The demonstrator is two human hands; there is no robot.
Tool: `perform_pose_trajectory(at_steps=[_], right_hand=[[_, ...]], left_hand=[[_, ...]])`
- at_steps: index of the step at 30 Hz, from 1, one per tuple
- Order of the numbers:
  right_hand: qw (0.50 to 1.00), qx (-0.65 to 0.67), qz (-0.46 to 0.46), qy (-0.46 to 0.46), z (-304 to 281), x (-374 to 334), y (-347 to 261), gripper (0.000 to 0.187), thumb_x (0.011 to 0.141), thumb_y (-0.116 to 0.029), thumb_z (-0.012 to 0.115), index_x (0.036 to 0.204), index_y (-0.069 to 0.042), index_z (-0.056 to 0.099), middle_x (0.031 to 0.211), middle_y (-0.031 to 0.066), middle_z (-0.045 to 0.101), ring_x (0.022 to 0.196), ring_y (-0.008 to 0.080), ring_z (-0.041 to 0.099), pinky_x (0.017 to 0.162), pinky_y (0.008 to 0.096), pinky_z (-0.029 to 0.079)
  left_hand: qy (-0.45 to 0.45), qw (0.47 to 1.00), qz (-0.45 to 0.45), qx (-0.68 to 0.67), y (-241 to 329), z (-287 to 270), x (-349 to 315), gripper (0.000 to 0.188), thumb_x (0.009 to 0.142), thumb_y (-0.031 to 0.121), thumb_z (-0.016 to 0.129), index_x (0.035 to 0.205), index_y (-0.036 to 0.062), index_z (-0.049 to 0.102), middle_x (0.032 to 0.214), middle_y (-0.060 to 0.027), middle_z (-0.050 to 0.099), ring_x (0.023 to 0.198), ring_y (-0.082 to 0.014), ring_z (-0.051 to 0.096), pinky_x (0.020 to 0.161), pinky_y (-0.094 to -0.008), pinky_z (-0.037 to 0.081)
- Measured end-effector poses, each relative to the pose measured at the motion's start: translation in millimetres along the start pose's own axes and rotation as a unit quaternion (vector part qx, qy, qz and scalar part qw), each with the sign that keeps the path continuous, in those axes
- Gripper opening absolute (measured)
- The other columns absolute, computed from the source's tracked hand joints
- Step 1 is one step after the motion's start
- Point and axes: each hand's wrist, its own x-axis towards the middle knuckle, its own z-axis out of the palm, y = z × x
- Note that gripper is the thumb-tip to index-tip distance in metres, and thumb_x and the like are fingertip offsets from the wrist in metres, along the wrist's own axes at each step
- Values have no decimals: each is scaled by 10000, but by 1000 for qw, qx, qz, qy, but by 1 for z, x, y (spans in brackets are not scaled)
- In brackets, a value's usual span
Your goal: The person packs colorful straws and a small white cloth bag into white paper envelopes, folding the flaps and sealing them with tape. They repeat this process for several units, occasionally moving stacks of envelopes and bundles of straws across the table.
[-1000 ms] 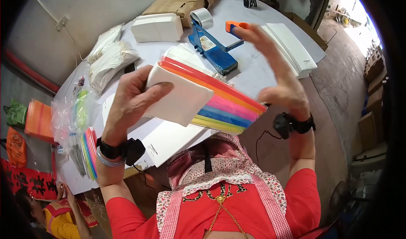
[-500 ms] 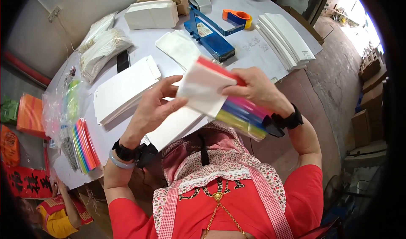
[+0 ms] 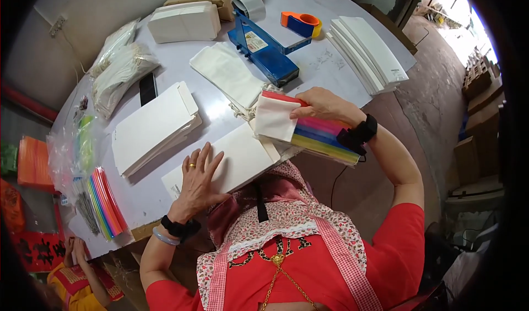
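My right hand (image 3: 326,106) grips a white cloth pouch (image 3: 275,120) near the table's front edge. A bundle of straw-like coloured sticks (image 3: 324,147), pink, blue and yellow-green, sticks out of it below my wrist, and red shows along its top. My left hand (image 3: 197,185) lies with spread fingers on a flat white carton (image 3: 242,155) at the table's edge; the carton's right end is beneath the pouch. Beyond it, white drawstring pouches (image 3: 226,74) lie flat, their cords beside the held pouch. My right fingertips are partly hidden behind the pouch.
A stack of white cartons (image 3: 154,126) lies left, with a dark phone (image 3: 147,89) behind it. More coloured sticks (image 3: 109,203) lie at the left edge. A blue tape dispenser (image 3: 270,57), an orange one (image 3: 300,22) and further cartons (image 3: 366,52) stand farther back. Another person (image 3: 82,280) is lower left.
My left hand has let go of the pouch and moved down onto the flat carton. The right hand has lowered the pouch to the carton's right end, sticks still inside.
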Motion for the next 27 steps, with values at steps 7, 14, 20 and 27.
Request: perform_pose_trajectory(at_steps=[7, 14, 20, 27], right_hand=[[999, 9, -11, -31, -4, -4, 21, 495, 841, -461, 644, 912, 29, 650, 815, 220, 638, 737, 344, 601, 667, 418, 450], [987, 63, -93, -118, 24, -5, 0, 433, 849, -403, 649, 953, 17, 654, 749, 210, 633, 668, 292, 590, 638, 389, 450], [956, 55, -96, -270, 36, 10, -58, 403, 888, -386, 633, 1066, -25, 654, 811, 190, 669, 696, 215, 618, 675, 357, 478], [899, 304, -21, -316, 51, 42, -97, 510, 896, -245, 660, 1352, -83, 501, 1096, 205, 608, 957, 286, 596, 840, 429, 518]], left_hand=[[51, 996, 67, 24, -8, -11, -4, 1099, 471, 413, 867, 1415, 142, 375, 1491, -171, 287, 1354, -399, 267, 1101, -531, 209], [171, 977, 122, 43, -3, -13, 0, 990, 531, 442, 856, 1386, 195, 421, 1482, -148, 333, 1345, -417, 286, 1114, -555, 161], [166, 962, 175, 127, -11, -4, -47, 871, 651, 541, 741, 1414, 289, 404, 1520, -132, 305, 1407, -412, 223, 1144, -561, 82], [320, 942, 13, 98, 34, -18, -155, 994, 581, 458, 817, 1444, 279, 355, 1527, -173, 262, 1353, -411, 299, 1089, -598, 182]])
